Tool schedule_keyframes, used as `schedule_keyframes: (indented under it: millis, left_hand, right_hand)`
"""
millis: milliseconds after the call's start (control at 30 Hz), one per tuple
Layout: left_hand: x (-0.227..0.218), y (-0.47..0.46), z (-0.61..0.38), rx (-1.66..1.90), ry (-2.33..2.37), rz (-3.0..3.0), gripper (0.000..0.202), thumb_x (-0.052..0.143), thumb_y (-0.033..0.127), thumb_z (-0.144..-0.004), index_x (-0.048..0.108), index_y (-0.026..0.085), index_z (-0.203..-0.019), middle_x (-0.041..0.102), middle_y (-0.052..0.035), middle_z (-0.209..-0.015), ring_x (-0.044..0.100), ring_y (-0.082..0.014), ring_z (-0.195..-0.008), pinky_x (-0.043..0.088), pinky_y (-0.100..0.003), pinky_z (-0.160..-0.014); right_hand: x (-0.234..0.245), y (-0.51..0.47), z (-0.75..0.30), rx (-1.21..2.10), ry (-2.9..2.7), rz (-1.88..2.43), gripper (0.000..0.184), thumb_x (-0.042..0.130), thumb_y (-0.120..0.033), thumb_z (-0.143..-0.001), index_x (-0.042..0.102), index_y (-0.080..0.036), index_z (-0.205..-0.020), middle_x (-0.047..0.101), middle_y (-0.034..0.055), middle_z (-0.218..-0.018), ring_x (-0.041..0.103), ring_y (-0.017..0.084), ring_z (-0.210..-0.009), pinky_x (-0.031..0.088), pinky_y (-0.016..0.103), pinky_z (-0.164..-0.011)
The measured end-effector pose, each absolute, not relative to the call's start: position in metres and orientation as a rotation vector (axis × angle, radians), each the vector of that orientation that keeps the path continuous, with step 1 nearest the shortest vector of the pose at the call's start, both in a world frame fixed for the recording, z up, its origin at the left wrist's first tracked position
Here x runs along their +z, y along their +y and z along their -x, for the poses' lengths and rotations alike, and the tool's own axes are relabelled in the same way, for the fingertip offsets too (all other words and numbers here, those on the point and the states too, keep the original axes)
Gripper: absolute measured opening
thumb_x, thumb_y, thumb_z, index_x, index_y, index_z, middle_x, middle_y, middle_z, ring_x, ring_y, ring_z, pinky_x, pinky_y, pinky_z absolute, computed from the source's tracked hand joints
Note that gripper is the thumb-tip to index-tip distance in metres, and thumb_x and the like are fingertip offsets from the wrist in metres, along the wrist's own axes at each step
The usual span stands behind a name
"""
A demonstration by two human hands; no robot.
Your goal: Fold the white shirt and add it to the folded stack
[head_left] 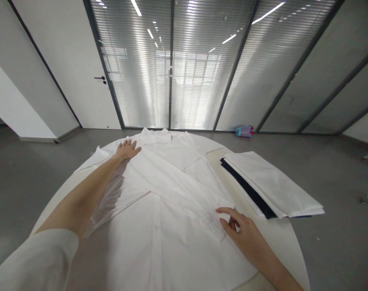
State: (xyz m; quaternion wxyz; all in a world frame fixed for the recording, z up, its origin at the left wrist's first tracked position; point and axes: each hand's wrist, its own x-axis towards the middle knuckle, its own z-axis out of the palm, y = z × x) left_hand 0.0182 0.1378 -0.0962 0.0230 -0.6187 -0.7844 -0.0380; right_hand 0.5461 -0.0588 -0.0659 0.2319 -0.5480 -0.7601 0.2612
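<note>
A white button-up shirt (178, 250) lies spread on a round table, its collar at the far edge. One sleeve (172, 173) crosses the front diagonally, with its cuff (214, 220) at the lower right. My left hand (127, 150) rests flat on the shoulder at the far left, fingers spread. Over the cuff is my right hand (240, 230), thumb and index finger apart with white cloth showing between them. Its other fingers curl underneath and are partly hidden. The other sleeve (123, 198) lies bunched beneath my left forearm.
Folded white and dark cloth (271, 182) is stacked at the table's right, overhanging its edge. The pale tabletop (288, 242) shows along the right rim. On the floor by the glass wall lies a blue and pink object (244, 131). A door (81, 68) stands at the left.
</note>
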Motion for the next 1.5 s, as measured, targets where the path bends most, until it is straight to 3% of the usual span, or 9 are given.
schedule_keyframes:
  millis: [100,233,367,533,767,967,1100,1267,1500]
  left_hand:
    - [-0.092,0.129,-0.028,-0.250,-2.344,1.911,0.064,0.037,0.055,-0.098,0.049,0.016,-0.147,0.035,-0.0176,-0.159,0.026,-0.0365,-0.149,0.023,-0.056,-0.117]
    - [-0.073,0.083,-0.064,-0.616,-1.911,2.253,0.049,0.045,0.050,-0.098,0.066,0.017,-0.127,0.048,-0.0147,-0.151,0.045,-0.0297,-0.138,0.032,-0.044,-0.117]
    - [-0.051,0.010,-0.116,-0.770,-1.375,2.883,0.040,0.058,0.051,-0.095,0.069,0.021,-0.120,0.067,-0.0111,-0.120,0.063,-0.0235,-0.113,0.049,-0.037,-0.101]
    - [-0.053,-0.036,-0.161,-0.580,-1.025,2.913,0.024,0.055,0.031,-0.099,0.068,0.020,-0.116,0.069,-0.0118,-0.109,0.065,-0.0217,-0.099,0.051,-0.037,-0.090]
    - [-0.065,-0.036,-0.167,-0.414,-0.944,2.722,0.026,0.042,0.017,-0.102,0.069,0.018,-0.103,0.068,-0.0103,-0.092,0.062,-0.0201,-0.082,0.050,-0.035,-0.077]
    - [-0.053,-0.037,-0.129,-0.551,-1.156,2.762,0.024,0.059,0.037,-0.097,0.069,0.020,-0.109,0.068,-0.0096,-0.107,0.064,-0.0201,-0.095,0.050,-0.032,-0.087]
    - [-0.059,-0.033,-0.076,-0.541,-1.483,2.612,0.037,0.048,0.041,-0.099,0.066,0.024,-0.126,0.065,-0.0114,-0.126,0.062,-0.0229,-0.114,0.045,-0.036,-0.102]
    - [-0.088,-0.026,-0.032,-0.270,-2.055,2.194,0.065,0.039,0.059,-0.097,0.046,0.023,-0.151,0.043,-0.0136,-0.156,0.036,-0.0350,-0.145,0.025,-0.052,-0.118]
    - [-0.098,-0.024,-0.030,-0.117,-2.166,2.206,0.072,0.028,0.065,-0.099,0.033,0.023,-0.157,0.026,-0.0126,-0.164,0.025,-0.0308,-0.151,0.017,-0.052,-0.121]
  right_hand:
    - [-0.067,-0.059,-0.546,0.681,-2.070,1.486,0.036,0.053,-0.044,-0.089,0.072,-0.023,-0.111,0.060,-0.0008,-0.063,0.057,0.017,-0.057,0.048,0.029,-0.063]
    - [-0.068,-0.059,-0.547,0.675,-2.061,1.486,0.036,0.054,-0.047,-0.088,0.072,-0.024,-0.109,0.060,-0.0010,-0.063,0.055,0.017,-0.056,0.049,0.029,-0.065]
    - [-0.069,-0.056,-0.548,0.700,-2.024,1.493,0.036,0.053,-0.048,-0.088,0.073,-0.023,-0.104,0.058,-0.0009,-0.061,0.054,0.017,-0.055,0.047,0.028,-0.061]
    - [-0.072,-0.053,-0.550,0.714,-1.993,1.483,0.040,0.055,-0.053,-0.087,0.074,-0.022,-0.102,0.057,-0.0008,-0.059,0.052,0.016,-0.053,0.045,0.027,-0.056]
    - [-0.073,-0.051,-0.550,0.710,-2.037,1.489,0.039,0.056,-0.053,-0.083,0.075,-0.022,-0.099,0.058,-0.0004,-0.059,0.051,0.017,-0.051,0.045,0.028,-0.056]
    - [-0.072,-0.052,-0.551,0.701,-2.067,1.483,0.040,0.054,-0.051,-0.083,0.075,-0.022,-0.101,0.059,0.0000,-0.060,0.053,0.017,-0.053,0.045,0.029,-0.058]
    - [-0.072,-0.053,-0.550,0.718,-2.052,1.480,0.039,0.053,-0.051,-0.084,0.075,-0.023,-0.101,0.060,0.0008,-0.061,0.056,0.019,-0.056,0.046,0.029,-0.059]
    - [-0.071,-0.053,-0.550,0.742,-2.056,1.492,0.039,0.052,-0.050,-0.084,0.075,-0.022,-0.101,0.061,0.0010,-0.061,0.057,0.019,-0.056,0.046,0.030,-0.059]
    - [-0.070,-0.053,-0.550,0.739,-2.085,1.492,0.043,0.052,-0.050,-0.083,0.075,-0.020,-0.102,0.059,0.0009,-0.061,0.055,0.018,-0.055,0.046,0.029,-0.059]
